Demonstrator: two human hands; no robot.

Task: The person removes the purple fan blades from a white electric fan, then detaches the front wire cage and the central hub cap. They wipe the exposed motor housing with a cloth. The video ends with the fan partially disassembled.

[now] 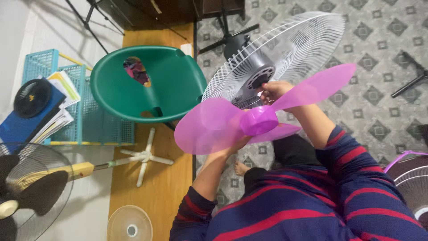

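Pink fan blade point(223, 125), both hands holding.

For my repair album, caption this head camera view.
Left hand holds a translucent pink plastic fan blade while right hand touches the white wire fan guard's hub.

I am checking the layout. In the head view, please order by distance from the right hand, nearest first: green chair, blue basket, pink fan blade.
From the right hand:
1. Pink fan blade, just beside it.
2. Green chair, left.
3. Blue basket, far left.

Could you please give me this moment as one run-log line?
left hand: under pink fan blade, holding | right hand: at motor hub | white rear grille: behind blade
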